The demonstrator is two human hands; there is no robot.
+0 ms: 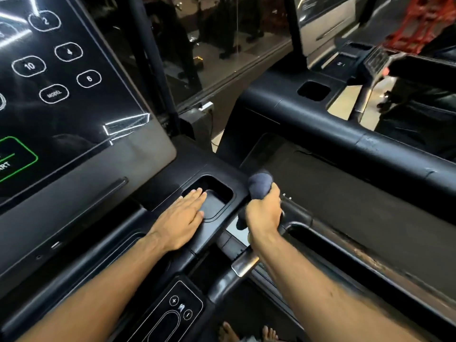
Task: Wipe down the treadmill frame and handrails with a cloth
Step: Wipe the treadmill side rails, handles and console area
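Two bare hands sit close around the storage pocket sunk into the black treadmill frame. The left hand lies flat on the pocket's near left edge. Its fingers are straight and together, holding nothing, with the fingertips reaching over the rim. Just right of the pocket, the right hand is closed in a fist around a dark blue-grey cloth. A rounded wad of the cloth bulges out of the top of the fist, against the frame's corner beside the pocket. A smaller end hangs out below the hand.

Left of the pocket and above it, the glossy console screen shows ringed numbers and a green-outlined button. Nearer the person than the pocket, a metal-sleeved handrail crosses under the right wrist, and a small control panel with plus and minus signs lies beside it. Beyond the pocket to the right stands a second treadmill. Bare feet show at the bottom edge, well below the pocket.
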